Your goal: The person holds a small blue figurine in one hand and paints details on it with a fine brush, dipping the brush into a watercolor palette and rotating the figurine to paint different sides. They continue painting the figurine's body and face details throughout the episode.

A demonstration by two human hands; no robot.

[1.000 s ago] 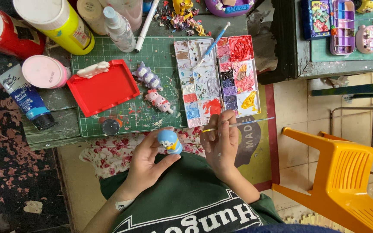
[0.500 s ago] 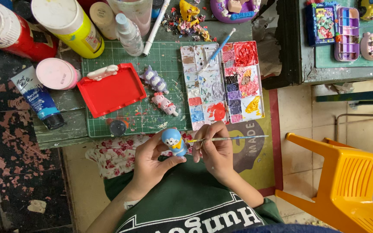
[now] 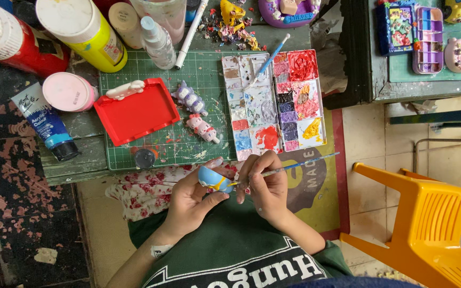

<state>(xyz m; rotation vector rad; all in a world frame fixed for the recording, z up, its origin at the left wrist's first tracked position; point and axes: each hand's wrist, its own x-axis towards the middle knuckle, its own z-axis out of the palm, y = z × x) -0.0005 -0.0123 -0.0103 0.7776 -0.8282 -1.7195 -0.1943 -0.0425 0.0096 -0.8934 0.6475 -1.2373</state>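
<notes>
My left hand [image 3: 190,200] holds a small blue figurine [image 3: 213,179] with yellow and white marks, just below the table's front edge. My right hand [image 3: 265,186] grips a thin paintbrush [image 3: 300,165] with a blue handle; its tip touches the figurine. Straight ahead on the green cutting mat [image 3: 188,90] lies a paint palette [image 3: 273,101] with many colour wells and a second blue brush [image 3: 268,61] resting on it.
A red tray [image 3: 137,112], two small painted figures [image 3: 196,114], a blue paint tube [image 3: 44,120], a pink lid [image 3: 68,92], and red and yellow paint bottles [image 3: 81,29] crowd the table. A floral cloth [image 3: 145,189] lies at its front edge. An orange plastic chair [image 3: 428,224] stands at right.
The figurine has been turned in my left hand and lowered a little. My right hand has brought the brush tip onto it, the handle now pointing right.
</notes>
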